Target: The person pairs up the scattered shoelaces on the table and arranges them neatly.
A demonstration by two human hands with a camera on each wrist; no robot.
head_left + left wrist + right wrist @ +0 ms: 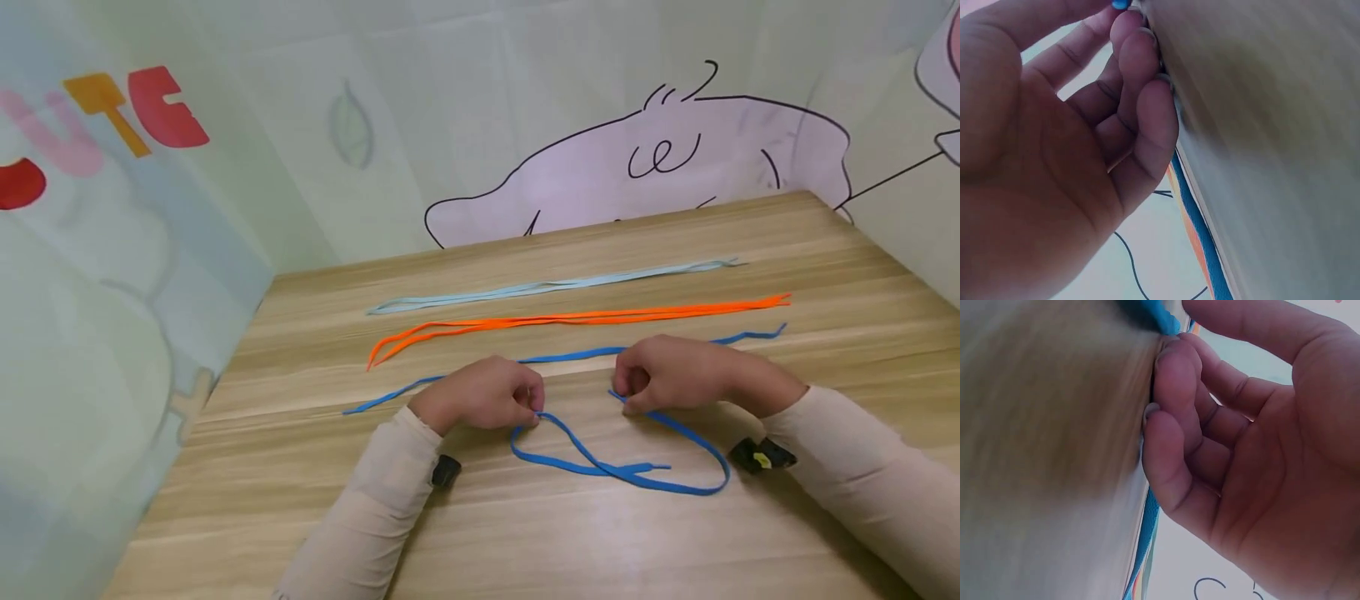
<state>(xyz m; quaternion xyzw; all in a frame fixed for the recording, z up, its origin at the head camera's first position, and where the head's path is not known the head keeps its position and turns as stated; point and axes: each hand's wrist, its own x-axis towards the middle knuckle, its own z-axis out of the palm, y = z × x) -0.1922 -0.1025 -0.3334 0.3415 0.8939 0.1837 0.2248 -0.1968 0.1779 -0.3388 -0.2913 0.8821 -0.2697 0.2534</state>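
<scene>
A blue shoelace [693,490] lies in a loose loop on the wooden table in the head view, one tip pointing right near its middle. My left hand [491,393] pinches a bend of it between thumb and forefinger; a scrap of blue shows at those fingertips [1127,26] in the left wrist view. To the right, my right hand [670,372] pinches the same lace close to its other tip, knuckles low over the wood. The lace [1161,315] also appears by the thumb and forefinger in the right wrist view. The remaining fingers of both hands curl against the tabletop.
Behind the hands, a second blue lace [577,356] stretches across the table, partly covered by the right hand. Farther back lie an orange lace [585,318] and a pale blue lace [555,286], both doubled. A printed cloth [405,100] hangs beyond the table's [247,492] far edge.
</scene>
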